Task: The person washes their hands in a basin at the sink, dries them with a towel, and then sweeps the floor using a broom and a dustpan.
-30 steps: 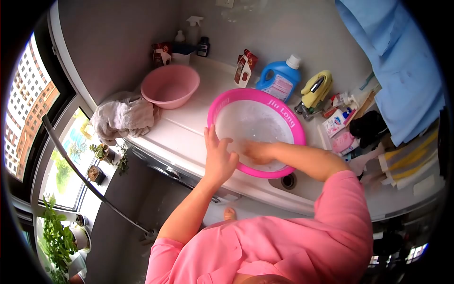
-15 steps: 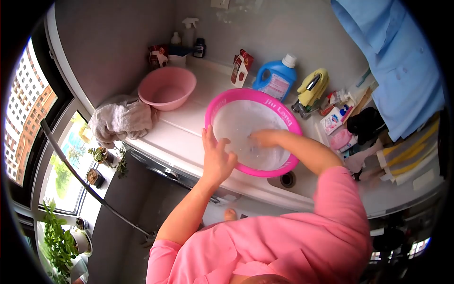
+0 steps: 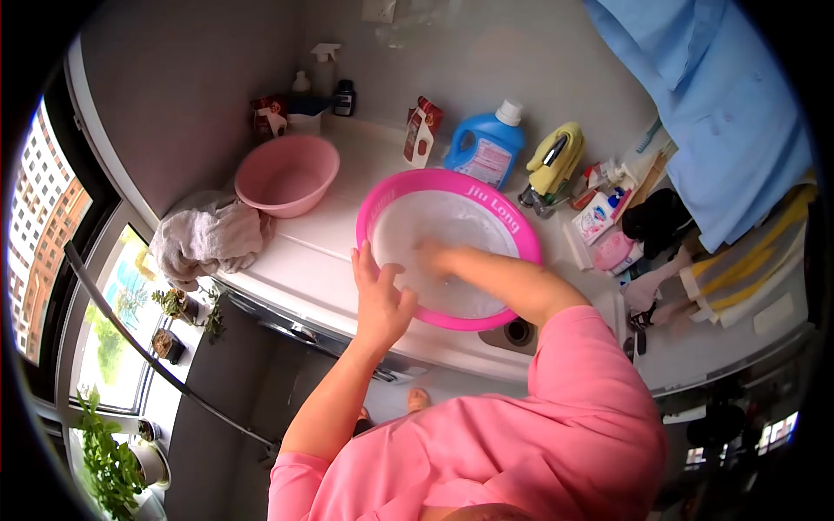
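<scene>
- The basin point(image 3: 426, 180), pink-rimmed and lettered, is being carried by the worktop point(image 3: 317, 247), and cloudy water point(image 3: 465, 291) is being held inside it.
- The left hand point(image 3: 384, 300) is being laid over the near left rim of the basin, its fingers being spread apart.
- The right hand point(image 3: 439, 259) is being lowered into the basin, its fingers being blurred and partly hidden by the water; whether they are being spread or pressed together cannot be told, nor whether anything is being held.
- The bowl point(image 3: 291, 207), plain pink, is being supported by the worktop, beyond and left of the basin.
- The towel point(image 3: 208, 239), crumpled and pale, is being set down left of the basin, beside the bowl.
- The jug point(image 3: 486, 148), blue with a white cap, is being stood just behind the basin.
- The pouch point(image 3: 421, 135), red and white, is being propped up behind the basin, left of the jug.
- The yellow cloth point(image 3: 560, 165) is being draped over a tap, behind and right of the basin.
- The drain point(image 3: 519, 331) is being left uncovered just beside the near right rim of the basin.
</scene>
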`<act>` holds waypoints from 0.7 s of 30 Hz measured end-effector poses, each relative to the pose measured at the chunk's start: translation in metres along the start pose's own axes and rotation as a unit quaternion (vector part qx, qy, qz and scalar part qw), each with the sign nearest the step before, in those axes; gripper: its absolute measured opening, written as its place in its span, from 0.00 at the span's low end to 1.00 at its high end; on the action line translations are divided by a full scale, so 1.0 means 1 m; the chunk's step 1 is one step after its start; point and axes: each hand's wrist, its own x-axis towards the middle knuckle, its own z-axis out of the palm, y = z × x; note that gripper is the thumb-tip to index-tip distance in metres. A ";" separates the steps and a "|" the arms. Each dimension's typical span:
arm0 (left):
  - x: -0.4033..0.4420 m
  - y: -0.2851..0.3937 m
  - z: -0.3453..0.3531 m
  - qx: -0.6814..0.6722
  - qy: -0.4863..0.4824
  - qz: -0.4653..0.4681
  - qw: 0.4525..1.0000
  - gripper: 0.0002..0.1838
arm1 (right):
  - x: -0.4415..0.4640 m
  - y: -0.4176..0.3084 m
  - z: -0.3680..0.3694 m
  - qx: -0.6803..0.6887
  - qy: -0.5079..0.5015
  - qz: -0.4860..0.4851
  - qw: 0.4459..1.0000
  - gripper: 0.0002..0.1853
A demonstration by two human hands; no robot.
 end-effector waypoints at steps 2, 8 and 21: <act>-0.001 0.001 0.001 -0.007 0.001 0.001 1.000 0.15 | -0.003 -0.014 0.028 -0.135 0.143 -0.113 0.974 0.26; -0.003 -0.002 0.003 -0.016 0.011 0.009 1.000 0.16 | -0.053 0.035 0.031 0.265 0.087 -0.010 0.960 0.21; 0.001 0.004 0.003 -0.021 0.002 0.002 1.000 0.17 | -0.027 0.056 0.076 0.179 0.203 -0.010 0.963 0.30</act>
